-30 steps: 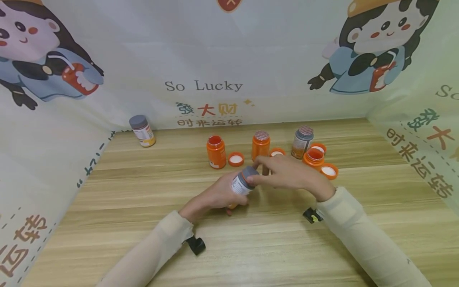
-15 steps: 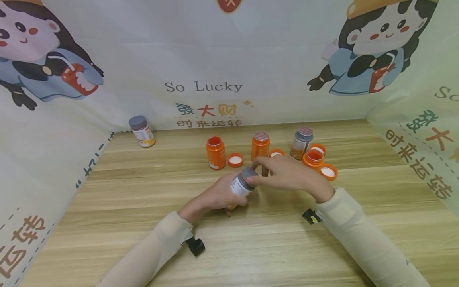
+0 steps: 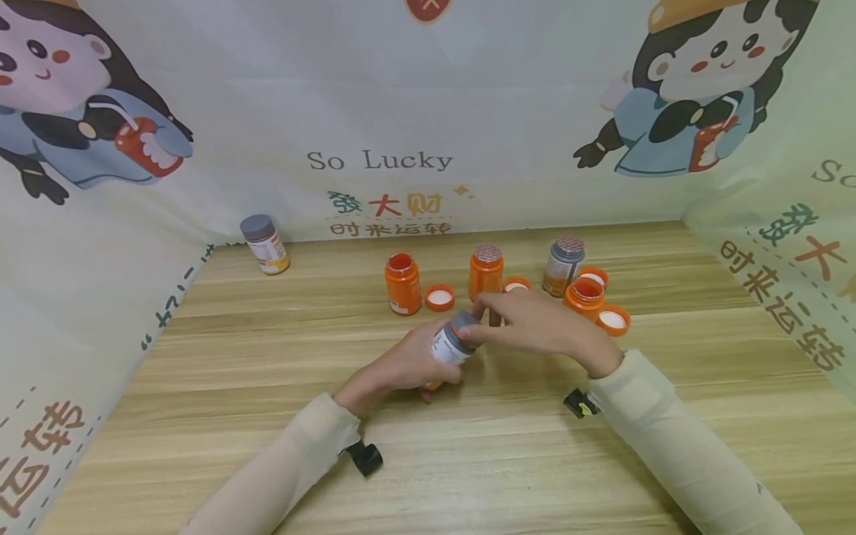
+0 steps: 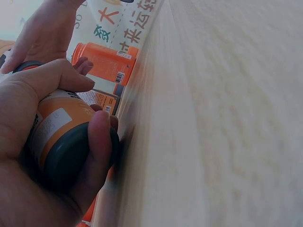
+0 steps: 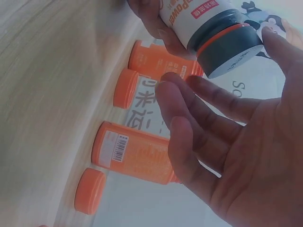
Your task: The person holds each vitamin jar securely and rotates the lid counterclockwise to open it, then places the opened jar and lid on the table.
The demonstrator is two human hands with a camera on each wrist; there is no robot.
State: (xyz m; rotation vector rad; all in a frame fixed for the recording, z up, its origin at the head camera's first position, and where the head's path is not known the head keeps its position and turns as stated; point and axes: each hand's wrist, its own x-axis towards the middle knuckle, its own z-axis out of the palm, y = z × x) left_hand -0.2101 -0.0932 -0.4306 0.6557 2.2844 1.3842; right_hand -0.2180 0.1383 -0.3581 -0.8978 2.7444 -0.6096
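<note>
My left hand (image 3: 408, 362) grips a tilted pill bottle (image 3: 446, 349) with a white and orange label, just above the table. Its grey cap (image 5: 229, 51), with an orange ring below it, points up and to the right. At that cap, the thumb and index finger of my right hand (image 3: 545, 325) pinch the rim from either side, while the other fingers stay bent and off the bottle. Seen in the left wrist view, the bottle's dark base (image 4: 71, 156) rests against the left hand's curled fingers.
Behind the hands stand an open orange bottle (image 3: 403, 287), a foil-sealed orange bottle (image 3: 486, 272), a foil-sealed grey bottle (image 3: 564, 267) and another open orange bottle (image 3: 585, 293). Orange lids (image 3: 440, 298) lie beside them. A capped white bottle (image 3: 267, 249) stands at the back left.
</note>
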